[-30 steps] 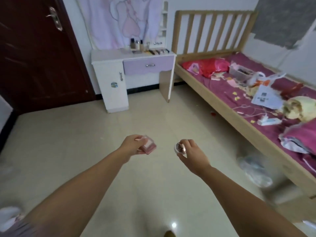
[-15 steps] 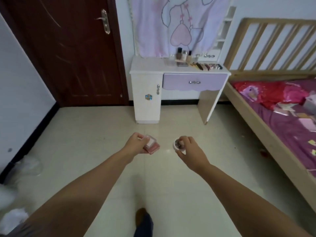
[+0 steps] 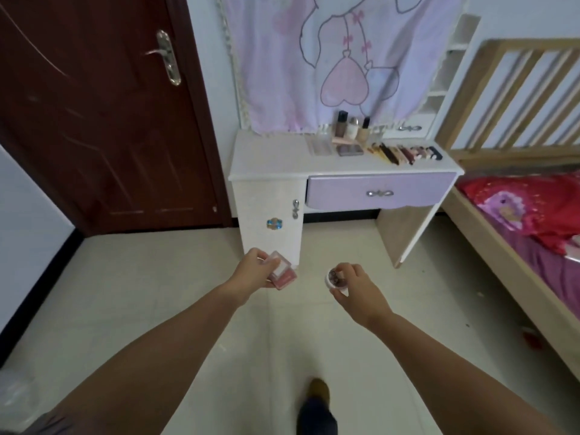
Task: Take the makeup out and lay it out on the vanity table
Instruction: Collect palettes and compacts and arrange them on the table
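This is a bedroom in a home. A white vanity table with a lilac drawer (image 3: 345,164) stands against the wall, bottles and a row of small cosmetics on its top. Behind it hangs a pale pink cloth printed with a heart and bows (image 3: 339,58), possibly covering a mirror. To the right is a light wooden slatted bed frame (image 3: 514,98) with magenta bedding (image 3: 546,262). A dark reddish-brown wooden door with a metal handle (image 3: 103,114) and a glossy cream tiled floor (image 3: 141,293) complete it.

Left hand (image 3: 255,269) grips a pink compact (image 3: 284,274), right hand (image 3: 356,288) pinches a small round jar (image 3: 335,280), both at frame center over tile floor (image 3: 131,296). White vanity table (image 3: 270,161) upper center, bottles (image 3: 351,128) and lipsticks (image 3: 405,153) along its back right. Dark door (image 3: 94,105) upper left, bed (image 3: 518,221) right.
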Demonstrator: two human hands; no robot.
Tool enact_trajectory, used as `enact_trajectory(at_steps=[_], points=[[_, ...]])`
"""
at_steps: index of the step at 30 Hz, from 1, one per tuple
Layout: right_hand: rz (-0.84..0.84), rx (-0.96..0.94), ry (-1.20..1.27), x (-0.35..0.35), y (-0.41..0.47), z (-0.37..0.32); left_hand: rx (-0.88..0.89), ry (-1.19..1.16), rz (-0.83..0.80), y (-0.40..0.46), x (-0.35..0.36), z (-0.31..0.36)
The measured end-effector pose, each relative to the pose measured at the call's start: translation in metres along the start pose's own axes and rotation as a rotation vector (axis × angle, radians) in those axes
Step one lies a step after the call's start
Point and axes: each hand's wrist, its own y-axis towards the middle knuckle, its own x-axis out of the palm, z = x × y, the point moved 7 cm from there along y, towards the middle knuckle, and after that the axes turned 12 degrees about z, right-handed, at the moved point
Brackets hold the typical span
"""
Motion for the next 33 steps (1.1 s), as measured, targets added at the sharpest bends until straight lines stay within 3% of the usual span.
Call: enact_trajectory(at_steps=[12, 23, 33], points=[[-0.067, -0.073, 0.006, 0.034, 0.328, 0.045, 0.002, -0.022, 0.082, 0.285, 0.065, 0.113], [-0.060, 0.012, 0.036, 0.114, 0.569, 0.049, -0.081, -0.056, -0.002, 0.545, 0.095, 0.173], [-0.044, 0.202, 0.030, 0.172, 0.717, 0.081, -0.062, 0.261, -0.099, 0.703, 0.158, 0.195]])
